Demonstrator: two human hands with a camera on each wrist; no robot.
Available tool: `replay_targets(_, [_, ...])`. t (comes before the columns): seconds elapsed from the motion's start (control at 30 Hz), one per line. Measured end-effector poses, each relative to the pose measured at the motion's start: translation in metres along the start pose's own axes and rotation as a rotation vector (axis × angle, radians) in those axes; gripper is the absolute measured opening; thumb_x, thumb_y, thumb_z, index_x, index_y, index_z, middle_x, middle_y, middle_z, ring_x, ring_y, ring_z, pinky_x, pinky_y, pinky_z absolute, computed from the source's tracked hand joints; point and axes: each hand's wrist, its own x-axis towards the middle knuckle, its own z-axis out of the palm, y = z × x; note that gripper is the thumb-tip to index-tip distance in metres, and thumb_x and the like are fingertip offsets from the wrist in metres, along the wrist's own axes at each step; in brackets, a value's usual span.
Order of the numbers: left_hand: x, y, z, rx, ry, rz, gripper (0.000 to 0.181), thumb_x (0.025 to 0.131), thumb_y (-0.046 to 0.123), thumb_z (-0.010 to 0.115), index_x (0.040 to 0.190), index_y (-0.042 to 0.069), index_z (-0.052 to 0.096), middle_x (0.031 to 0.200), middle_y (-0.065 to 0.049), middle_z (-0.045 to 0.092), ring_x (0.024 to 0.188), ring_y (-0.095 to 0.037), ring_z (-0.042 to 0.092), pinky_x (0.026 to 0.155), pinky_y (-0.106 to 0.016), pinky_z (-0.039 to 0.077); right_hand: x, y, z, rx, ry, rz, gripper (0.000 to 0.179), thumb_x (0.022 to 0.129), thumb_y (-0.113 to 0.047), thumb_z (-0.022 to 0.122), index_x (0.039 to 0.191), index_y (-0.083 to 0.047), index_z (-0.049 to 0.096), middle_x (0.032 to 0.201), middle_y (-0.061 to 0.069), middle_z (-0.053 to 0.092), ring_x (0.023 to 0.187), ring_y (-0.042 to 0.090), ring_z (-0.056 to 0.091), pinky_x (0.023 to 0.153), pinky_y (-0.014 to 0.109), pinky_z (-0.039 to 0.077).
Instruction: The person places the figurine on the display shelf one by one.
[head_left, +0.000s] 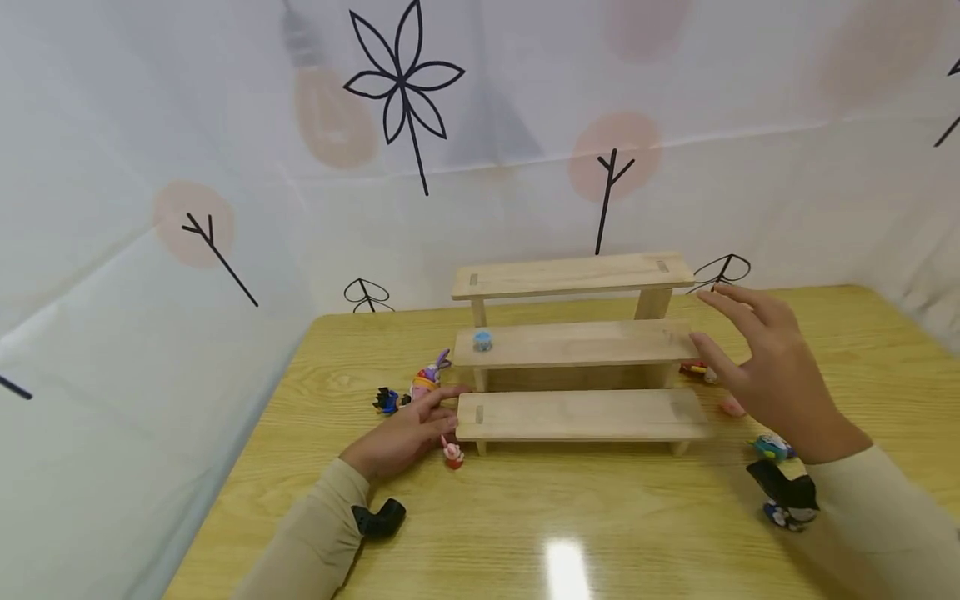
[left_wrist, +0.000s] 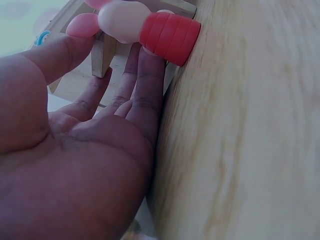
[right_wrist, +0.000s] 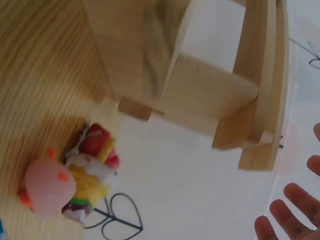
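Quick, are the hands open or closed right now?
Left hand: closed, thumb and finger holding the bottom wooden step at one end.
Right hand: open, holding nothing.

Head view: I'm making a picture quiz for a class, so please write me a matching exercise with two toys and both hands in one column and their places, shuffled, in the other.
1. small blue trinket
2. round pink figurine
3. left hand
4. right hand

A. raised above the table
B. on the table, right of the bottom tier
C. at the bottom tier's left end
D. on the middle tier

Pairs: 1-D, 2-B, 3-C, 4-A
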Motion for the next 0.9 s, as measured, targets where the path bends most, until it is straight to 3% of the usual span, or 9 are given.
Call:
replay_targets(0.1, [0.000,0.002,0.000,0.013,0.009,-0.006,0.058,0.105,0.029,0.053,0.157,0.023,0.029,0.140,-0.016,0.052,0.122,-0.016,0.055,0.098,-0.024,0.047,-0.001,0.010,-0.003,-0.008,-0.043,0.077,0.054,0.089,-0.008,0.074,0.140,-0.004,0.057,0.141,0.028,0.050,0.128,0.052,0.042,0.103,0.063,0.036])
replay_targets(0.2, [0.001,0.003,0.001,0.015,0.020,-0.020,0.055,0.104,0.030,0.054,0.155,0.028,0.033,0.142,-0.013,0.050,0.122,-0.017,0.055,0.098,-0.024,0.048,-0.003,0.018,-0.004,-0.001,-0.083,0.140,0.054,0.090,-0.007,0.073,0.141,-0.004,0.055,0.142,0.029,0.048,0.130,0.054,0.039,0.103,0.069,0.032])
replay_targets(0.5, [-0.003,0.002,-0.001,-0.018,0.021,-0.023,0.055,0.105,0.028,0.053,0.156,0.028,0.030,0.141,-0.014,0.054,0.124,-0.019,0.057,0.098,-0.026,0.049,-0.009,0.044,0.002,-0.014,-0.310,0.270,0.042,0.101,-0.019,0.060,0.139,0.000,0.054,0.134,0.033,0.050,0.121,0.055,0.043,0.092,0.071,0.034])
replay_targets(0.73, [-0.003,0.000,-0.002,-0.033,0.005,-0.018,0.056,0.105,0.030,0.053,0.156,0.027,0.030,0.143,-0.015,0.053,0.126,-0.019,0.056,0.099,-0.026,0.048,-0.018,0.060,0.004,-0.051,-0.451,0.302,0.041,0.103,-0.021,0.056,0.136,0.004,0.055,0.122,0.032,0.058,0.098,0.046,0.058,0.075,0.060,0.046])
replay_targets(0.9, [-0.002,0.000,-0.001,0.002,0.002,-0.019,0.055,0.106,0.029,0.051,0.157,0.026,0.028,0.142,-0.015,0.053,0.126,-0.020,0.056,0.099,-0.028,0.048,-0.022,0.069,0.005,-0.033,-0.560,0.370,0.045,0.105,-0.025,0.053,0.140,0.004,0.051,0.124,0.033,0.058,0.102,0.048,0.058,0.077,0.063,0.047])
